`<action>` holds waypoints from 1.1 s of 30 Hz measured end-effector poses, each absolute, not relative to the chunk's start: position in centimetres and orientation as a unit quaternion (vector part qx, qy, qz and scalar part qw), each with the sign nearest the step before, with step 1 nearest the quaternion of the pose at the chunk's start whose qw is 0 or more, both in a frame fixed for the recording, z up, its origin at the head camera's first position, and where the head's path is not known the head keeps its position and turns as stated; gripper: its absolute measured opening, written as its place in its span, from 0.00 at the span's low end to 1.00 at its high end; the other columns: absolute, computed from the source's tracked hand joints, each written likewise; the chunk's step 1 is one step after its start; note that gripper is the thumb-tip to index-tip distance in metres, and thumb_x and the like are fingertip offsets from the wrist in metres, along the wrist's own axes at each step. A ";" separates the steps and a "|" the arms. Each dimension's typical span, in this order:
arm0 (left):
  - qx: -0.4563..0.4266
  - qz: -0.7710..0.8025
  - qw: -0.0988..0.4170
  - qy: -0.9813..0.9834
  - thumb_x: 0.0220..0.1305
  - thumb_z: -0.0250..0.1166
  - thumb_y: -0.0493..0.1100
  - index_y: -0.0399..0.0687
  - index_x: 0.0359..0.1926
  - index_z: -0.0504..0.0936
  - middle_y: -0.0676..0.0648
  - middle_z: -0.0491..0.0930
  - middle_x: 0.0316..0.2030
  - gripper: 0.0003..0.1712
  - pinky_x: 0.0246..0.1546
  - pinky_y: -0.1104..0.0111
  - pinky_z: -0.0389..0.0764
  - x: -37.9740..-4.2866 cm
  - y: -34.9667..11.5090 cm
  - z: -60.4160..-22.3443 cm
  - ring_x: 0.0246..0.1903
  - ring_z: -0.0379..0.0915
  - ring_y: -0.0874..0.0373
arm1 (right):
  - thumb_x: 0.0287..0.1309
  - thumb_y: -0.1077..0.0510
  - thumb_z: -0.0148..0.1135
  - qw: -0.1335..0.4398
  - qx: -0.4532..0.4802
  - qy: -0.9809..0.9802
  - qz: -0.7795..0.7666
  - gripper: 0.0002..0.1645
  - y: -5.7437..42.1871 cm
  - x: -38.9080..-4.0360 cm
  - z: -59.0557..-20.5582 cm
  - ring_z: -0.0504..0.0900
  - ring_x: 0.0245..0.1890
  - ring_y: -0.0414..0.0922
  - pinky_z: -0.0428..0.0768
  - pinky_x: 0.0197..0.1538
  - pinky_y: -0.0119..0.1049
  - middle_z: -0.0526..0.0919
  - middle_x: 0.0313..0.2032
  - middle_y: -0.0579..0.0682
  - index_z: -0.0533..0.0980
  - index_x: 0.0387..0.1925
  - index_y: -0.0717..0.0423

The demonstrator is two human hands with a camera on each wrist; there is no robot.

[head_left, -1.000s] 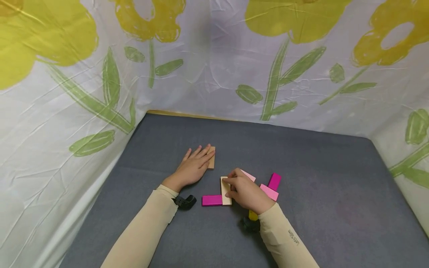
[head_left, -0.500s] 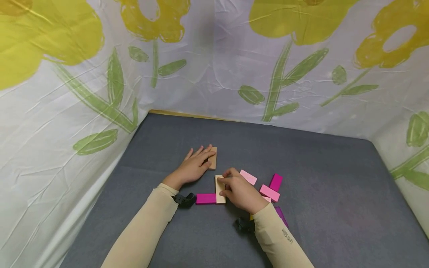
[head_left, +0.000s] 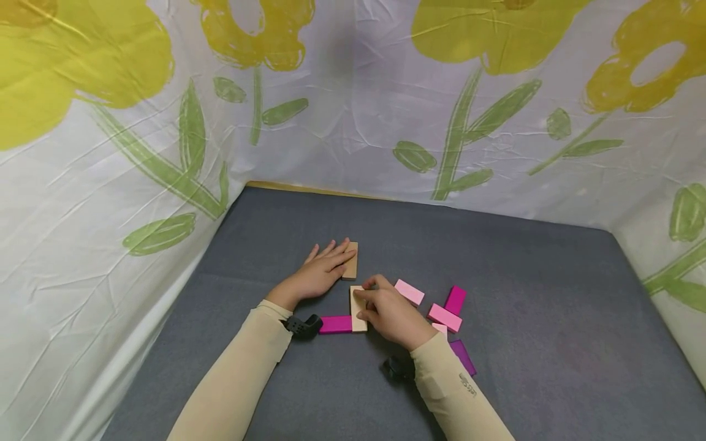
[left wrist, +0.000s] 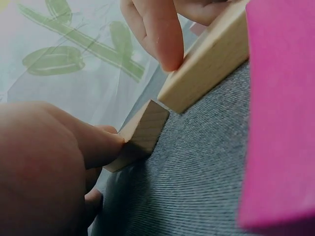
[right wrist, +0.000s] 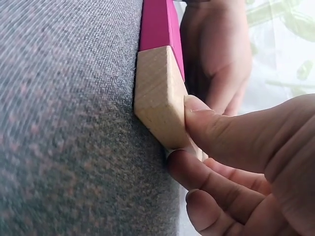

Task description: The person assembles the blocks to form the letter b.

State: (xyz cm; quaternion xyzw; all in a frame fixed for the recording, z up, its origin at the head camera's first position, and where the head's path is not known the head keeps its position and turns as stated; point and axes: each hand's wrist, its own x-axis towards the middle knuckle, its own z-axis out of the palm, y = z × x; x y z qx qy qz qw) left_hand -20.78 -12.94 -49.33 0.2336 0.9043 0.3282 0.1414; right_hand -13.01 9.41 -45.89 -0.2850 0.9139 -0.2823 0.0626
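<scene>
My left hand lies flat with outstretched fingers, its fingertips resting on a tan wooden block. Nearer to me, a paler wooden block lies lengthwise, its near end against a magenta block that reaches left. With bent fingers and thumb, my right hand holds the paler block from its right. The thumb is on the block's upper face and a fingertip at its edge in the right wrist view. In the left wrist view, a gap separates the tan block from the paler one.
Right of my right hand lie a pink block, a second pink block touching an upright-lying magenta one, a pale pink block and a purple block. Grey cloth covers the table. Flowered fabric hangs around it.
My right hand has slid the paler wooden block left, and the magenta block has moved left with it. The purple block has come into sight. My left hand has stayed on the tan block.
</scene>
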 end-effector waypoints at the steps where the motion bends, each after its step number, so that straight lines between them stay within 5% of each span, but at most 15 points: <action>1: 0.235 0.329 0.142 0.904 0.86 0.47 0.49 0.55 0.83 0.59 0.50 0.45 0.84 0.30 0.80 0.44 0.26 -20.8 -13.0 -49.3 0.83 0.34 0.44 | 0.64 0.61 0.74 0.062 -0.286 0.914 -0.282 0.25 9.4 -13.0 -45.9 0.80 0.40 0.44 0.82 0.46 0.40 0.78 0.56 0.58 0.83 0.61 0.62; 33: 0.249 0.329 0.158 0.897 0.86 0.46 0.47 0.54 0.83 0.57 0.48 0.44 0.84 0.31 0.79 0.42 0.26 -21.1 -13.4 -49.2 0.83 0.32 0.42 | 0.67 0.60 0.71 0.025 -0.302 0.904 -0.303 0.27 7.7 -14.0 -47.5 0.81 0.46 0.50 0.83 0.51 0.43 0.76 0.58 0.62 0.80 0.64 0.67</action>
